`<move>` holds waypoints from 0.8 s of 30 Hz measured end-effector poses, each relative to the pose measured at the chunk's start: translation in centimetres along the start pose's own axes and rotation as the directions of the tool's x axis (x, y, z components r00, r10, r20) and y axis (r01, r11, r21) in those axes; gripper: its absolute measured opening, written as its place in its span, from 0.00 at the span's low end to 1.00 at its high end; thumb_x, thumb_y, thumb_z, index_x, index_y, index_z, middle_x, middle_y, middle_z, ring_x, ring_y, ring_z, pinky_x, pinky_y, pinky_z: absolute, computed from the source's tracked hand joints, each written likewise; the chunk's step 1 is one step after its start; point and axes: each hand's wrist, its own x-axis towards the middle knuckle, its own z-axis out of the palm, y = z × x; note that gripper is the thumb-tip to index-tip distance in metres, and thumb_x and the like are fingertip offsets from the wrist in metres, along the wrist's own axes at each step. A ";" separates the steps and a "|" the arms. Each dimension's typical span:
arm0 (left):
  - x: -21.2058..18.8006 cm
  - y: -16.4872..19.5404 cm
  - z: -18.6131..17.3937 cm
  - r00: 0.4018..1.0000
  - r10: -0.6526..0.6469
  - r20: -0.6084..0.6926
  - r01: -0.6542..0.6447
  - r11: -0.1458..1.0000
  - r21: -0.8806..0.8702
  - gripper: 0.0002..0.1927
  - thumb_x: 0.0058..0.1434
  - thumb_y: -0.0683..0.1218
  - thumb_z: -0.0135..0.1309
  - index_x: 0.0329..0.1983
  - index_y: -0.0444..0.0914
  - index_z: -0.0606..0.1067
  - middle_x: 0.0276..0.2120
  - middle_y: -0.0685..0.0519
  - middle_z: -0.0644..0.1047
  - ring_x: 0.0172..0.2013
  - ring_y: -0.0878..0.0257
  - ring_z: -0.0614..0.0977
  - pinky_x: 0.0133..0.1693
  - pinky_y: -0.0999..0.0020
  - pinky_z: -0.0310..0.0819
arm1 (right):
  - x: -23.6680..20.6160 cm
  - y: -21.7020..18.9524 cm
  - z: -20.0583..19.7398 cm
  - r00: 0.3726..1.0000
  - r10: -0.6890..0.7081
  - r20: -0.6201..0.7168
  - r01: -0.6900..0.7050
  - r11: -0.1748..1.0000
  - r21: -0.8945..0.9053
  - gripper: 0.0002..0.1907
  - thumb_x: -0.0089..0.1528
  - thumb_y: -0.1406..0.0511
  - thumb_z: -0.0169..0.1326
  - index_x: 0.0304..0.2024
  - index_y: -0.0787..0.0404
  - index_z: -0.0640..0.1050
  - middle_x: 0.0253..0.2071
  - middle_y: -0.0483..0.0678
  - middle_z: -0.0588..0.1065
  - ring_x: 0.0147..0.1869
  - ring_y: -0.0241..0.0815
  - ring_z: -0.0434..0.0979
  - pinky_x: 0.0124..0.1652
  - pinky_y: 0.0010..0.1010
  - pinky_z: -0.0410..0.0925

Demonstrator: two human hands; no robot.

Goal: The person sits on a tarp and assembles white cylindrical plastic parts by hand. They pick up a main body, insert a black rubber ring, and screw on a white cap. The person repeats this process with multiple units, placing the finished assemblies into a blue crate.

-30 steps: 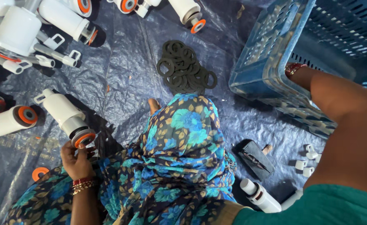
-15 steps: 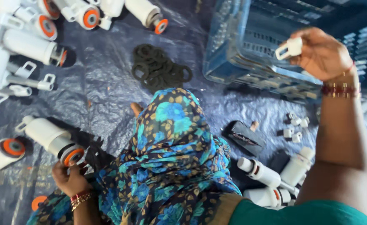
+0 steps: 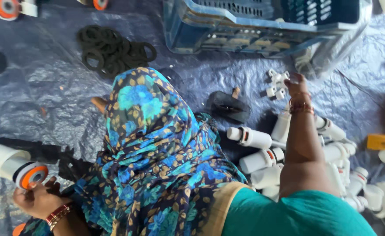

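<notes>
A dark blue plastic sheet (image 3: 48, 87) is seen spread over the floor, and everything is laid on it. The left hand (image 3: 37, 201) is held low at the sheet's near left corner, its fingers curled against the orange-ringed end of a white cylindrical fitting (image 3: 15, 166) that lies on its side; whether the end is actually gripped cannot be told. Red bangles are worn on that wrist.

The right hand (image 3: 295, 85) is stretched out toward the far right of the sheet, the fingers bunched together over a little cluster of small white clips (image 3: 276, 85); whether one of them is pinched cannot be told, since the fingertips are blurred. Bangles are worn on this wrist too.

Just beyond the clips a blue slotted crate (image 3: 253, 26) is set along the far edge. Under and beside the right forearm a heap of white fittings (image 3: 262, 157) with red bands is piled. A pile of black rubber rings (image 3: 111, 50) is lying toward the far left, well apart from both hands. The middle is covered by a blue floral cloth (image 3: 153, 157) draped over the person's knee.
</notes>
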 end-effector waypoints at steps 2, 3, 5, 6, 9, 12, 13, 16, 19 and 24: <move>-0.3 -0.1 -0.3 1.000 0.014 0.010 -0.015 0.992 0.126 0.15 0.75 0.34 0.48 0.61 0.39 0.64 0.50 0.44 0.78 0.35 0.58 0.85 0.31 0.69 0.78 | 0.7 -0.9 0.1 0.858 -0.241 -0.454 0.122 0.953 -0.276 0.27 0.56 0.60 0.71 0.53 0.61 0.76 0.50 0.59 0.75 0.52 0.60 0.72 0.49 0.54 0.65; -0.4 -0.2 -0.3 1.000 0.012 -0.001 -0.012 0.991 0.132 0.14 0.76 0.34 0.48 0.61 0.38 0.63 0.51 0.44 0.78 0.36 0.58 0.85 0.31 0.69 0.77 | 1.0 -2.5 -0.7 0.718 -0.264 -0.644 0.043 0.940 -0.338 0.26 0.58 0.59 0.71 0.53 0.60 0.76 0.47 0.59 0.73 0.52 0.62 0.72 0.50 0.55 0.64; -0.6 -0.2 -0.5 1.000 -0.008 -0.006 0.009 0.987 0.161 0.13 0.78 0.34 0.47 0.61 0.37 0.62 0.52 0.44 0.78 0.38 0.58 0.85 0.31 0.69 0.76 | 2.2 -6.8 -2.6 0.600 -0.310 -0.737 0.295 0.942 -0.156 0.22 0.62 0.65 0.69 0.55 0.63 0.76 0.51 0.60 0.72 0.58 0.59 0.70 0.56 0.53 0.63; -0.8 -0.2 -0.6 1.000 0.008 0.010 -0.010 0.984 0.177 0.12 0.79 0.34 0.47 0.61 0.36 0.62 0.52 0.43 0.78 0.37 0.57 0.85 0.30 0.69 0.75 | 2.8 -9.3 -3.9 0.536 -0.433 -0.725 0.448 0.873 -0.191 0.20 0.62 0.67 0.68 0.54 0.63 0.76 0.50 0.59 0.72 0.57 0.58 0.71 0.54 0.51 0.65; -1.4 -0.3 -0.3 0.998 0.058 0.032 -0.063 0.980 0.189 0.12 0.80 0.34 0.46 0.62 0.33 0.62 0.52 0.40 0.77 0.37 0.57 0.84 0.32 0.67 0.77 | 5.3 -17.9 -7.2 0.442 -0.739 -0.508 0.730 0.626 -0.276 0.15 0.62 0.74 0.64 0.50 0.64 0.77 0.48 0.58 0.74 0.54 0.54 0.74 0.48 0.48 0.69; -1.7 -0.4 0.2 0.996 0.085 0.010 -0.085 0.979 0.183 0.16 0.79 0.35 0.46 0.66 0.35 0.60 0.56 0.40 0.76 0.39 0.56 0.84 0.39 0.63 0.84 | 9.0 -26.7 -5.6 0.774 -0.622 0.117 0.622 0.715 -0.318 0.08 0.69 0.65 0.60 0.49 0.61 0.81 0.46 0.56 0.80 0.49 0.48 0.79 0.47 0.42 0.71; -1.7 -0.4 0.4 0.997 0.082 0.007 -0.082 0.978 0.193 0.17 0.79 0.36 0.46 0.67 0.35 0.59 0.57 0.41 0.76 0.40 0.56 0.84 0.38 0.63 0.84 | 10.2 -29.4 -3.6 0.724 -0.596 0.347 0.655 0.752 -0.073 0.15 0.66 0.65 0.55 0.55 0.59 0.78 0.50 0.56 0.79 0.46 0.48 0.78 0.41 0.43 0.69; -2.1 -0.6 0.7 0.990 0.141 0.027 -0.143 0.971 0.189 0.16 0.82 0.38 0.46 0.67 0.34 0.58 0.55 0.41 0.75 0.45 0.55 0.85 0.42 0.64 0.84 | 12.3 -34.0 4.3 0.393 -0.525 0.755 0.792 0.611 0.012 0.26 0.64 0.56 0.62 0.63 0.56 0.76 0.53 0.58 0.79 0.55 0.49 0.77 0.52 0.43 0.69; -3.1 -0.7 0.6 0.983 0.180 0.019 -0.181 0.964 0.195 0.15 0.85 0.40 0.47 0.68 0.34 0.58 0.57 0.43 0.74 0.50 0.56 0.83 0.47 0.63 0.83 | 12.9 -34.6 12.1 0.378 0.070 0.923 0.614 0.727 -0.307 0.36 0.62 0.56 0.57 0.72 0.43 0.62 0.63 0.55 0.71 0.60 0.55 0.74 0.56 0.50 0.70; -5.2 -0.1 1.3 0.957 0.283 0.069 -0.291 0.918 0.269 0.13 0.85 0.39 0.46 0.67 0.33 0.61 0.56 0.46 0.71 0.55 0.57 0.77 0.58 0.60 0.80 | 13.2 -31.4 17.6 0.211 0.322 0.923 0.570 0.726 -0.384 0.35 0.62 0.58 0.56 0.71 0.42 0.59 0.65 0.52 0.66 0.63 0.49 0.70 0.58 0.46 0.68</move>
